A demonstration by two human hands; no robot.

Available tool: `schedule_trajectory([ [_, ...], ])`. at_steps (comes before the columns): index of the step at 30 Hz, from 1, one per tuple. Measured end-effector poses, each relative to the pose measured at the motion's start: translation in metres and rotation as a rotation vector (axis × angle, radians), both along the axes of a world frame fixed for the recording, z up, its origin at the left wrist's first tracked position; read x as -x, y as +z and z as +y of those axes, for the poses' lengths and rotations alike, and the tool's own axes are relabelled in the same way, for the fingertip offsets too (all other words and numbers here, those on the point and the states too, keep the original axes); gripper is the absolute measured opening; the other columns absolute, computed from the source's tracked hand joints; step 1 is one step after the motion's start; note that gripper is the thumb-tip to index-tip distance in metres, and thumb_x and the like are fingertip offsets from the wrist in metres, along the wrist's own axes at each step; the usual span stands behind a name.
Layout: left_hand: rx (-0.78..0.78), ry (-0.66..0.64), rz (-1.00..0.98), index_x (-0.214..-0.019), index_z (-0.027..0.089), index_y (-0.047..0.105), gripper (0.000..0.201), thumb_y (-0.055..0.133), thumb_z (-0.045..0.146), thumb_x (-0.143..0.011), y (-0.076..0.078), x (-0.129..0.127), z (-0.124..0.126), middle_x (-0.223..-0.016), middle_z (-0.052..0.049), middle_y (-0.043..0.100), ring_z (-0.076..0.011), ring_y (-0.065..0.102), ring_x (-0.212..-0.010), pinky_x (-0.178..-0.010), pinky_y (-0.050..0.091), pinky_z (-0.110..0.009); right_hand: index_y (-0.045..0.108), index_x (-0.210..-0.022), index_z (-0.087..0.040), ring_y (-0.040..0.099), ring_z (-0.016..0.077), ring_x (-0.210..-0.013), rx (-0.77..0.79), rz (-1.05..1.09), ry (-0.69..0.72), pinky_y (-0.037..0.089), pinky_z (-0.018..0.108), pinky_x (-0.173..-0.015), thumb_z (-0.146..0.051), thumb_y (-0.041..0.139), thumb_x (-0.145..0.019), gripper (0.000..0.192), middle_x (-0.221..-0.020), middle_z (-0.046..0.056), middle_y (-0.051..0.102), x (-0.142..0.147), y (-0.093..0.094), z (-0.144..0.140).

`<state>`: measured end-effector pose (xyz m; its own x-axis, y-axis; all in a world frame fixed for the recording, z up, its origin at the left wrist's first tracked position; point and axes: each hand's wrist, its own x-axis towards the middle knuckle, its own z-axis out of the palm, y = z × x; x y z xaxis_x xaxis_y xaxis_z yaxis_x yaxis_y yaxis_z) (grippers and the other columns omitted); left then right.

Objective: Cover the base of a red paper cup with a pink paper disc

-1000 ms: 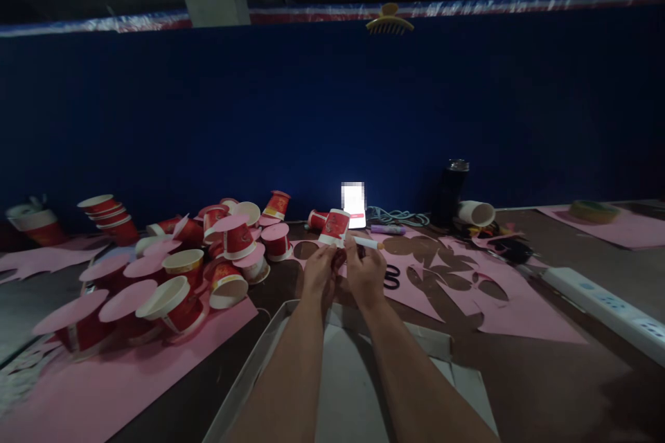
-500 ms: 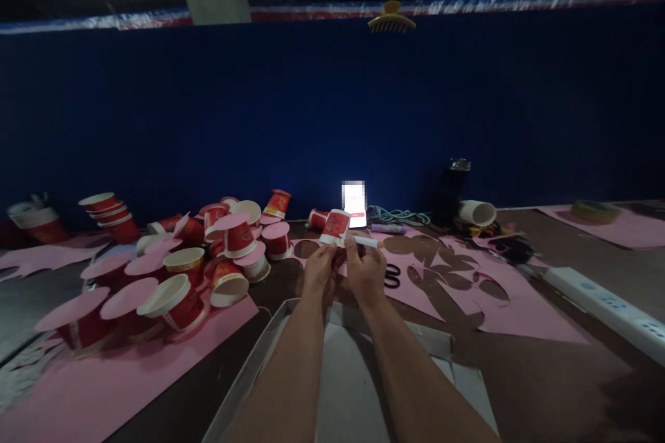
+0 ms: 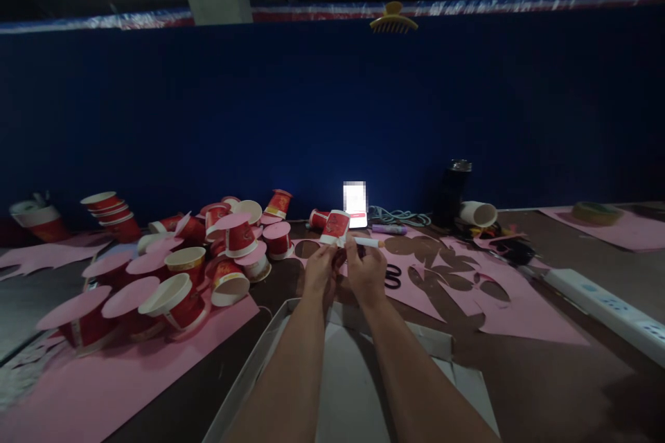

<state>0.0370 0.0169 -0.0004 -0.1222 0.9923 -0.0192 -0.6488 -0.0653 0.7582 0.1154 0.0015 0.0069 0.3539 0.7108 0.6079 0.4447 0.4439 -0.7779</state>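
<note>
My left hand (image 3: 318, 270) has its fingers closed round the rim end of a red paper cup (image 3: 335, 227), which is tilted with its white rim downward. In my right hand (image 3: 368, 270) a slim white tube (image 3: 366, 242) with an orange end is pinched under the thumb, close against the cup's rim. Both hands meet at the cup, and the fingertips beneath it are partly hidden. Black scissors handles (image 3: 393, 277) lie just right of my right hand. A purple tube (image 3: 388, 229) rests beyond it, beside a lit phone (image 3: 355, 204) propped behind the cup.
Several red paper cups, some with pink paper discs (image 3: 75, 308), crowd the left. Cut pink paper (image 3: 524, 315) lies to the right, near a white power strip (image 3: 607, 308). A cardboard box (image 3: 350, 387) sits under my forearms. A dark bottle (image 3: 451, 190) stands before the blue partition (image 3: 312, 104).
</note>
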Motion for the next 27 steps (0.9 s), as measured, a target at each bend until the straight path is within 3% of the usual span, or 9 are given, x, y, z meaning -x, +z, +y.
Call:
schedule_trajectory([
  [15,-0.008,0.014,0.008,-0.066,0.011,0.062,0.012,0.071,0.019,-0.063,0.0011,0.0005,-0.0025,-0.052,0.002,0.055,-0.0064,0.047,-0.043,-0.044,0.035,-0.019,0.069,-0.088,-0.017,0.064,0.0177,-0.075,0.046,-0.006,0.019,0.047,0.028,-0.074,-0.037,0.049,-0.086,0.028,-0.083,0.007,0.071,0.0003,-0.0008,-0.0001],
  [27,0.005,0.029,-0.025,-0.065,0.010,0.063,0.018,0.076,0.020,-0.057,0.0004,0.0012,-0.0012,-0.056,0.001,0.061,-0.0073,0.053,-0.048,-0.048,0.039,-0.018,0.070,-0.084,-0.017,0.065,0.0193,-0.075,0.079,-0.023,0.001,0.045,0.029,-0.072,-0.038,0.049,-0.086,0.030,-0.077,0.007,0.071,0.0010,-0.0008,0.0004],
])
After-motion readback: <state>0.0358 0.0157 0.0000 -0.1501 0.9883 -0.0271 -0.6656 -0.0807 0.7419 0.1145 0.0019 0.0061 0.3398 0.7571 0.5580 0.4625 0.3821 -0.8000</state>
